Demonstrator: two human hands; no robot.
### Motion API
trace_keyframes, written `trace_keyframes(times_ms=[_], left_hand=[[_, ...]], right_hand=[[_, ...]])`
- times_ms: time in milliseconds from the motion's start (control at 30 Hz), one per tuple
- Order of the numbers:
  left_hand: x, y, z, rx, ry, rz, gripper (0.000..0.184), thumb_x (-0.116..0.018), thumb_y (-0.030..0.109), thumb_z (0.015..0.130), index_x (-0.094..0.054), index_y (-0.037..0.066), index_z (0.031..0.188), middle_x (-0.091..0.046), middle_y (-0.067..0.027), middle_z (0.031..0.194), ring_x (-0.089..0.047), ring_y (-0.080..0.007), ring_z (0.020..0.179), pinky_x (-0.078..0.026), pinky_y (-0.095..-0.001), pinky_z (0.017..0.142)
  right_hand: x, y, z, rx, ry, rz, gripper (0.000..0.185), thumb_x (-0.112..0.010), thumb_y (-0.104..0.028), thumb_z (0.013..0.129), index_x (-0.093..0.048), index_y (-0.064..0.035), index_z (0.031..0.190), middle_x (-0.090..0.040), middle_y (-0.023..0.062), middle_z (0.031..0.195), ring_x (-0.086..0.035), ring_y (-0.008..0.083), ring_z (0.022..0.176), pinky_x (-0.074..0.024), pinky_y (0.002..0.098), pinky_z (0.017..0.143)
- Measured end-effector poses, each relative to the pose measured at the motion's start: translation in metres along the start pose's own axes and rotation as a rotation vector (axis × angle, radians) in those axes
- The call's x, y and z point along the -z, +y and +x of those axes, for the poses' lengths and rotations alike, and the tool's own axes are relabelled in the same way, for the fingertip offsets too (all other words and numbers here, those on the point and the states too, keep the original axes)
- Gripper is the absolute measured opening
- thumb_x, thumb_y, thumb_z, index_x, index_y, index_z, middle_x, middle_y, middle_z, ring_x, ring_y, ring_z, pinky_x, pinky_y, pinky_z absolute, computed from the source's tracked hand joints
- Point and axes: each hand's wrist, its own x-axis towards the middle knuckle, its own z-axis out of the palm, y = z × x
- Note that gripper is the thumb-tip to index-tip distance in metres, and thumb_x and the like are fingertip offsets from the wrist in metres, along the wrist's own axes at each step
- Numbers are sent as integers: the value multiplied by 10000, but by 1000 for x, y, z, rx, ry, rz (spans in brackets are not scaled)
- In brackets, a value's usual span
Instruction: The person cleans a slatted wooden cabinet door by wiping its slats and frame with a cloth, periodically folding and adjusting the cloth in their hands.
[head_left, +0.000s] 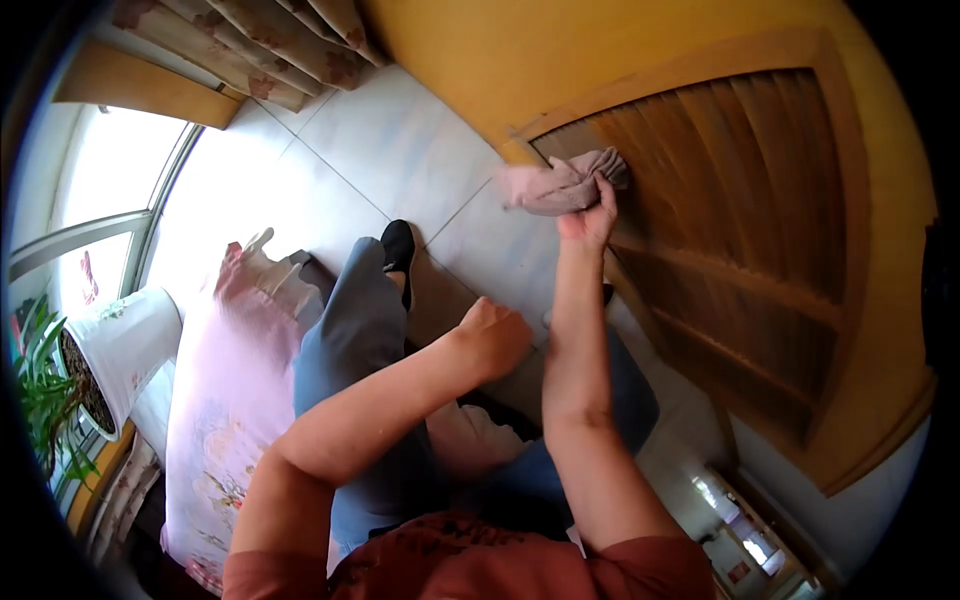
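Note:
A crumpled pink-grey cloth (570, 185) is gripped in my right hand (592, 215), its fingers closed around one end. The cloth's left end hangs loose and looks smeared by motion. It is at the near left edge of the wooden slatted door panel (730, 200); whether it touches the wood I cannot tell. My left hand (492, 338) is curled into a fist above my lap, back of the hand towards me. Its fingertips are hidden, so anything inside it does not show.
A bed or seat cover with flowers (215, 440) lies at my left. Beside it stands a white pot (130, 340) with a green plant (45, 390) near the window. Curtains (260, 45) hang at the back left. Pale tiles (370, 150) cover the floor.

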Motion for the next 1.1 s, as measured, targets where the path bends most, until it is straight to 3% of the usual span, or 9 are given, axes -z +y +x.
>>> trace_keyframes(times_ms=[267, 367, 467, 533, 667, 800, 967, 1000, 1100], left_hand=[[-59, -44, 30, 179, 9, 13, 186, -564, 182, 838, -709, 93, 910, -672, -101, 932, -641, -257, 924, -446, -389, 791], [-53, -46, 37, 132, 23, 59, 197, -566, 201, 841, -714, 92, 913, -679, -104, 945, -648, -257, 922, -445, -400, 779], [-46, -39, 42, 94, -137, -41, 199, -573, 205, 840, -719, 98, 922, -688, -109, 972, -655, -259, 930, -448, -410, 781], [-55, -26, 51, 56, -189, -12, 202, -578, 204, 839, -723, 103, 934, -694, -112, 1001, -660, -262, 950, -452, -413, 799], [-51, -12, 60, -3, -428, -101, 222, -592, 218, 847, -727, 103, 980, -695, -112, 1080, -655, -268, 1027, -454, -414, 834], [-69, -22, 46, 17, -437, 56, 235, -599, 229, 846, -726, 108, 1002, -690, -118, 1105, -651, -267, 1046, -453, -413, 850], [-54, -33, 31, -1, -295, 138, 239, -581, 211, 842, -715, 78, 988, -688, -133, 1060, -652, -295, 1024, -478, -437, 861], [-53, -31, 31, 7, -245, 116, 231, -577, 197, 839, -712, 73, 980, -687, -138, 1047, -655, -301, 1010, -487, -441, 855], [-52, -20, 30, -20, -124, 109, 210, -569, 168, 831, -710, 69, 950, -687, -150, 1023, -660, -302, 991, -497, -438, 839]], right_hand=[[-55, 55, 12, 11, -133, 280, 409, -600, -133, 877, -537, -22, 1265, -556, 135, 1297, -507, 270, 1223, -393, 429, 1070], [-86, 64, 5, 379, 150, -200, 393, -613, -36, 835, -558, -23, 1224, -581, 54, 1221, -547, 175, 1115, -438, 290, 963], [-61, 43, 0, 453, 150, -569, 353, -602, -49, 823, -580, -10, 1173, -609, 51, 1156, -575, 165, 1047, -452, 280, 922], [-50, 22, -10, 265, 238, -650, 375, -574, -11, 779, -598, 10, 1153, -621, 66, 1100, -591, 169, 992, -475, 293, 885], [32, -5, -31, 160, 292, -237, 378, -547, -37, 789, -605, -12, 1162, -632, 115, 1139, -600, 247, 1076, -490, 383, 950], [95, -28, -56, 164, 136, 229, 443, -471, -129, 851, -542, -37, 1278, -571, 118, 1285, -514, 289, 1232, -374, 510, 1086], [139, -43, -44, 209, 20, 612, 502, -479, -158, 820, -526, -14, 1298, -537, 135, 1338, -478, 288, 1279, -354, 488, 1106], [133, -47, -45, 83, -318, 795, 531, -470, -168, 815, -521, -23, 1323, -504, 136, 1394, -440, 299, 1319, -314, 483, 1134], [97, -58, -44, 226, -160, 747, 565, -434, -190, 827, -493, -25, 1364, -456, 152, 1449, -386, 317, 1363, -239, 499, 1168]])
